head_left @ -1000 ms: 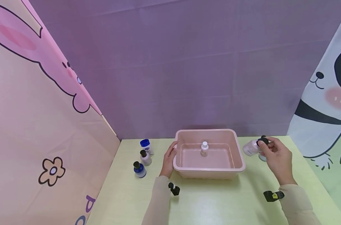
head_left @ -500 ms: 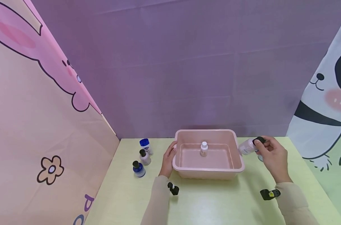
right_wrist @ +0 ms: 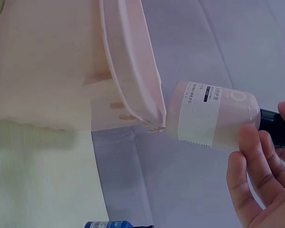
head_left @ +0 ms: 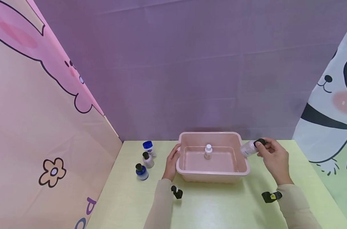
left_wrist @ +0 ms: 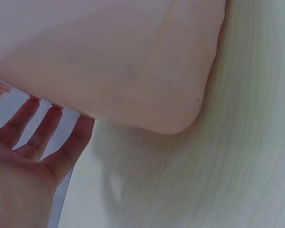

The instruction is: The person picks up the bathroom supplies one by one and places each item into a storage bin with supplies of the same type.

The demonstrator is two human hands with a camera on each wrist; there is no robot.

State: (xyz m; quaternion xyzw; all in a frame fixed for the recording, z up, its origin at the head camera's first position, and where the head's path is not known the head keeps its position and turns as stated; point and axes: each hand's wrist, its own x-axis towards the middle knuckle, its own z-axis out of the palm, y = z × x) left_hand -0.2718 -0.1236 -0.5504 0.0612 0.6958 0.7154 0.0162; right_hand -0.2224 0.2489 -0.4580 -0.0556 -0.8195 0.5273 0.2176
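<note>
The right hand is pinching a pale bottle by its black cap, tilting it at the pink tub's right rim. The left hand is touching the left side with extended fingers. Lifting the base clear is probably preventing knocks against 1 white-capped bottle standing inside.

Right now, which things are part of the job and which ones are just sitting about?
Part of the job, it seems:
pink tub, left hand at its rim
tilted pale bottle, held by the right hand
small white-capped bottle, inside the tub

Just sitting about, for now:
blue-lidded jar
upright pale bottle
black-capped blue bottle
another blue bottle, partly seen, right wrist view
</note>
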